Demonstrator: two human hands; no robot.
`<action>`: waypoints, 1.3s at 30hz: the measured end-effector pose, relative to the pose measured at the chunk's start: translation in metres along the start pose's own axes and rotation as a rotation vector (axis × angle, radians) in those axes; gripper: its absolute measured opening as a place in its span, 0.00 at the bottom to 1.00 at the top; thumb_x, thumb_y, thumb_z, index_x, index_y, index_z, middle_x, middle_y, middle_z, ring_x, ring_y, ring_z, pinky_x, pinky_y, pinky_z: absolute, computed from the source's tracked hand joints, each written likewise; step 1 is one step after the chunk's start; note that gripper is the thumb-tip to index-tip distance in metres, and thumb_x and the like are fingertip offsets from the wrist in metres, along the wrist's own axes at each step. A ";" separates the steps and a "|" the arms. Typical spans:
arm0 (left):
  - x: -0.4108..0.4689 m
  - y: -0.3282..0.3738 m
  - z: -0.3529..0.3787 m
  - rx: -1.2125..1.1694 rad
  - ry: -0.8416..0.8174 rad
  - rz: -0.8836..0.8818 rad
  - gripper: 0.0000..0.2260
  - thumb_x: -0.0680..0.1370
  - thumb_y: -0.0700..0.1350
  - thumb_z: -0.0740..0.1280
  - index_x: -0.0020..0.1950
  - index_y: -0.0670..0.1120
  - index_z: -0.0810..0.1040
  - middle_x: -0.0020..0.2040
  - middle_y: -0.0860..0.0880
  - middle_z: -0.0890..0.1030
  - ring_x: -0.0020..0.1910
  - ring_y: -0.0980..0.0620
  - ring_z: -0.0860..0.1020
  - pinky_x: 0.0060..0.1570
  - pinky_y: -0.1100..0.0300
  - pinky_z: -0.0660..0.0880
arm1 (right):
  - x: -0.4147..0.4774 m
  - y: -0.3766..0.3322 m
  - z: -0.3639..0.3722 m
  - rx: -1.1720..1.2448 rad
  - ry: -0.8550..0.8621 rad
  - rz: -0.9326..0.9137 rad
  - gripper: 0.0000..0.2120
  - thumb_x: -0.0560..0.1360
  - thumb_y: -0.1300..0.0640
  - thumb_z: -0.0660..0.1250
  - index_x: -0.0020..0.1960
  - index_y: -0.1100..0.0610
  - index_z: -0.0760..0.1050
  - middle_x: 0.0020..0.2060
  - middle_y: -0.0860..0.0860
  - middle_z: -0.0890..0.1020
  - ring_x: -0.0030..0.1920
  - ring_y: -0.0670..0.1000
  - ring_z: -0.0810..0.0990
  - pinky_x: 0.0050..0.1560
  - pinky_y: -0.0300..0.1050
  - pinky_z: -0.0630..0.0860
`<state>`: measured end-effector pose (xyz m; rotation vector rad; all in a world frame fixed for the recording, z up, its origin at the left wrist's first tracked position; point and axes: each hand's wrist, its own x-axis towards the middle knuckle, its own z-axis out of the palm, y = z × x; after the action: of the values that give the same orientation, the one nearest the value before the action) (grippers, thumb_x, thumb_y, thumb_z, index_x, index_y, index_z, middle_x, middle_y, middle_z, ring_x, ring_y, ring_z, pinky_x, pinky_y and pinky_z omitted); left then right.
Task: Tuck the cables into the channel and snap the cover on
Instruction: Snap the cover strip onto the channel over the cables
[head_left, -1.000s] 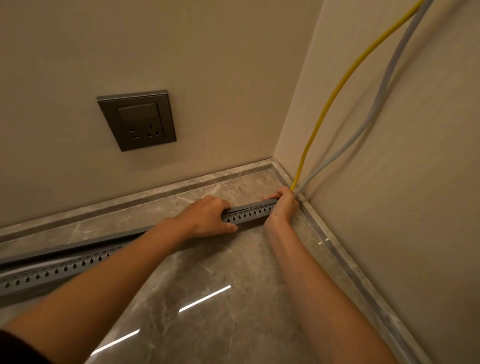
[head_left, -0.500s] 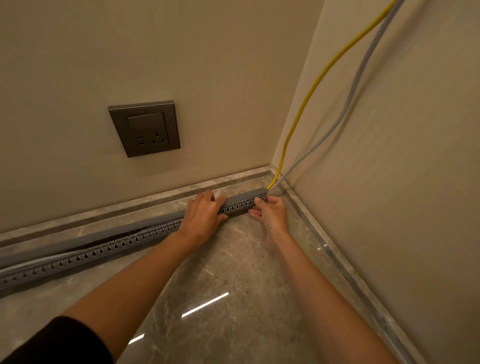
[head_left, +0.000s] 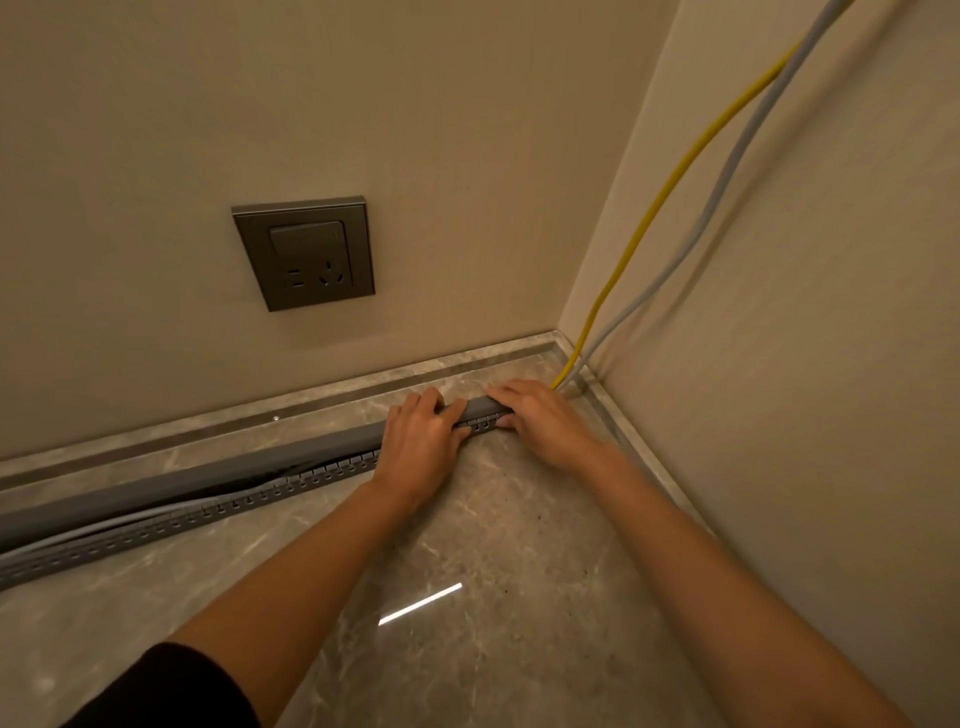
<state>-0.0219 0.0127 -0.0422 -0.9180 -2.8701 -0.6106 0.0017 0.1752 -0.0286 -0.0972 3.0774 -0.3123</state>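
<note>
A grey slotted cable channel (head_left: 218, 512) lies on the marble floor along the back wall. Its grey cover (head_left: 208, 475) rests on top, seated near the corner and lifted off the channel further left, where grey cable (head_left: 104, 527) shows in the gap. My left hand (head_left: 421, 436) presses flat on the cover. My right hand (head_left: 545, 421) presses on the cover's end close to the corner. A yellow cable (head_left: 670, 182) and a grey cable (head_left: 727, 171) drop down the right wall and enter the channel's end behind my right hand.
A dark wall socket (head_left: 304, 254) sits on the back wall above the channel. A marble skirting strip (head_left: 311, 397) runs along both walls. The glossy marble floor (head_left: 467, 571) stretches in front of the channel.
My right hand moved from beside the channel's end onto the top of the cover. My left hand stays pressing on the cover. The view has shifted slightly.
</note>
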 end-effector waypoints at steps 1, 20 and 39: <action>0.001 0.000 0.001 -0.008 0.004 -0.011 0.17 0.77 0.46 0.64 0.64 0.43 0.75 0.54 0.40 0.77 0.53 0.40 0.74 0.53 0.49 0.70 | 0.002 0.002 0.000 0.006 -0.027 -0.019 0.21 0.77 0.60 0.62 0.70 0.59 0.67 0.64 0.57 0.73 0.64 0.56 0.70 0.65 0.44 0.62; 0.007 -0.006 0.018 0.262 0.004 0.286 0.12 0.69 0.38 0.55 0.49 0.39 0.72 0.39 0.41 0.81 0.32 0.43 0.78 0.34 0.55 0.77 | -0.002 0.014 0.019 -0.174 0.184 -0.221 0.18 0.71 0.57 0.56 0.52 0.64 0.80 0.45 0.57 0.84 0.41 0.57 0.83 0.49 0.45 0.77; -0.015 -0.046 -0.025 0.067 -0.193 0.060 0.21 0.78 0.42 0.63 0.70 0.40 0.67 0.59 0.37 0.76 0.57 0.37 0.73 0.56 0.49 0.71 | -0.005 0.005 0.024 -0.151 0.203 -0.119 0.16 0.68 0.65 0.65 0.54 0.67 0.78 0.45 0.60 0.83 0.45 0.59 0.82 0.49 0.57 0.79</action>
<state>-0.0374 -0.0396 -0.0380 -1.1058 -2.9955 -0.4403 0.0075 0.1752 -0.0532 -0.2720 3.3010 -0.0989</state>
